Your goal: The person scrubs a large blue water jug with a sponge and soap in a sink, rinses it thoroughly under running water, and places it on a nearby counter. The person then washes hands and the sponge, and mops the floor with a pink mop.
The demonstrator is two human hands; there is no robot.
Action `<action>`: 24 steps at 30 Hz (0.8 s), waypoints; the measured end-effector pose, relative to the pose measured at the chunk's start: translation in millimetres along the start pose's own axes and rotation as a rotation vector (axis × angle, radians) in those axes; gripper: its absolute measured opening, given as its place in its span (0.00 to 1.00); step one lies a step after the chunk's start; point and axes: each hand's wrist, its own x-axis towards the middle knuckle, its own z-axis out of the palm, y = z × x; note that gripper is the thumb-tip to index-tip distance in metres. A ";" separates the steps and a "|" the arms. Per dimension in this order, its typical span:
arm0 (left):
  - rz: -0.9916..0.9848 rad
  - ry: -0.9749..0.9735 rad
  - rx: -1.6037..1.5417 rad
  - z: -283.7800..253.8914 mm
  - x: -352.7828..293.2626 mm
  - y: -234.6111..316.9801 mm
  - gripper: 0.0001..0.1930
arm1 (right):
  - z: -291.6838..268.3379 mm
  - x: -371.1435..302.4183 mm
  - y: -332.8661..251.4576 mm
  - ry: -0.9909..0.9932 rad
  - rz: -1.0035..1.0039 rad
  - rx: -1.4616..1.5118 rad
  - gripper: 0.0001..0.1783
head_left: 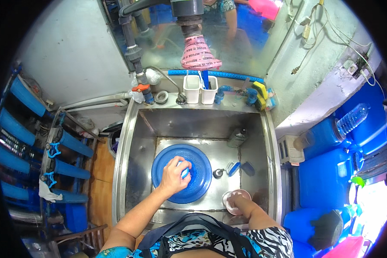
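A round blue plastic piece, a basin or large lid [161, 161], lies wet on the floor of the steel sink [223, 144]. Over its middle, my left hand [173, 178] has its fingers curled round a small blue-and-white object [185, 173], mostly covered by the hand. My right hand [237, 200] reaches down into a small pinkish bowl [247, 193] at the sink's near right, among white foam or cloth. Its fingertips are hidden there. Between the bowl and the far wall lie a blue brush [233, 168] and a dark drain fitting [218, 173].
A clear bottle [237, 137] stands in the sink's far right corner. White cups [191, 89] and yellow-and-black sponges [261, 95] line the back ledge. Above hangs a pink-wrapped spout [198, 53]. Blue containers [324, 178] crowd the right; a rack of blue cylinders [73, 144] stands left.
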 end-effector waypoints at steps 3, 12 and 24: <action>0.029 -0.083 -0.025 -0.3 19.2 -10.8 0.10 | 9.4 7.0 -2.2 -0.038 -0.020 -0.040 0.26; -0.123 -0.040 -0.115 13.2 32.4 -17.1 0.05 | -58.9 -21.1 -21.5 -0.141 -0.198 -0.154 0.30; -0.064 0.022 -0.113 15.5 33.2 -20.4 0.03 | -216.7 0.8 45.8 1.317 -0.565 2.436 0.13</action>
